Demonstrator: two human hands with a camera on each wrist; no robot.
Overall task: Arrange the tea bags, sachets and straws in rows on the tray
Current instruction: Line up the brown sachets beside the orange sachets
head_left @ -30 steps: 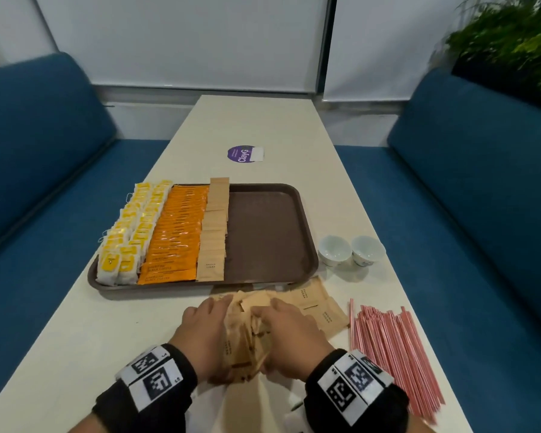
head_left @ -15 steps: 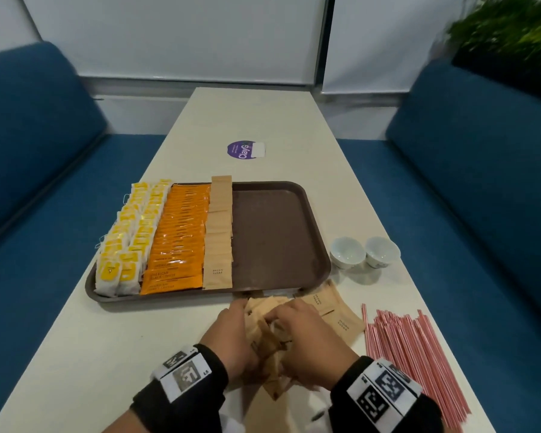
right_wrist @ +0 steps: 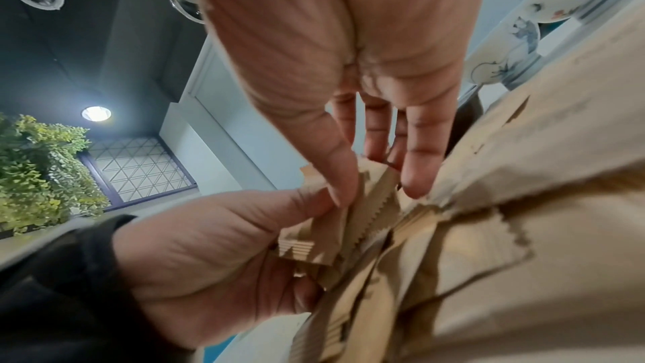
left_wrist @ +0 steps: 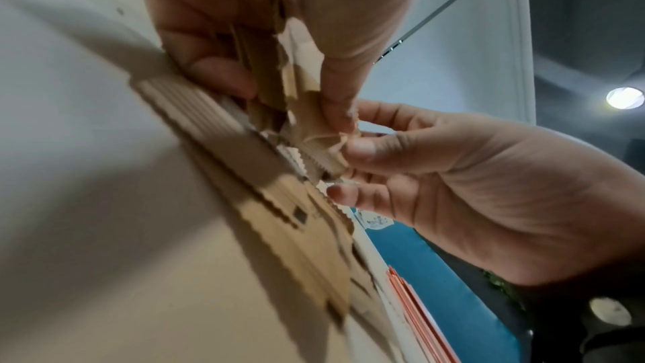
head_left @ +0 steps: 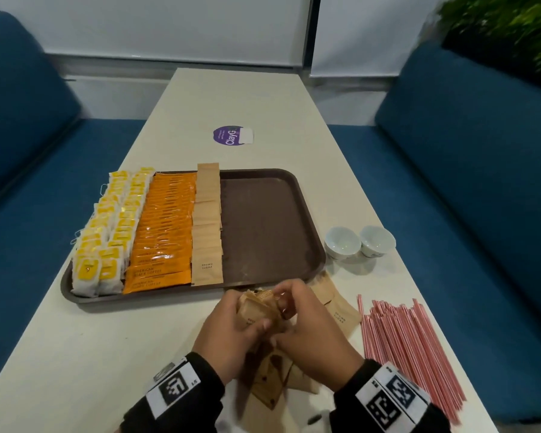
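A brown tray (head_left: 269, 226) carries rows of yellow tea bags (head_left: 107, 239), orange coffee sachets (head_left: 163, 232) and kraft brown sugar sachets (head_left: 207, 226); its right half is bare. In front of it my left hand (head_left: 231, 329) grips a bunch of kraft sugar sachets (head_left: 258, 307). My right hand (head_left: 306, 326) pinches the edge of that bunch (left_wrist: 314, 131) between thumb and fingers (right_wrist: 343, 184). More kraft sachets (head_left: 338, 310) lie loose on the table under and beside my hands. Pink straws (head_left: 409, 351) lie in a pile at the right.
Two small white cups (head_left: 359, 243) stand right of the tray. A purple round sticker (head_left: 230, 136) sits farther up the white table (head_left: 91, 354). Blue benches (head_left: 481, 182) run along both sides, and a plant (head_left: 506, 29) stands at the far right.
Both hands have lifted the bunch of sugar sachets off the loose pile and moved it forward, closer to the tray's near edge. The head view has shifted slightly.
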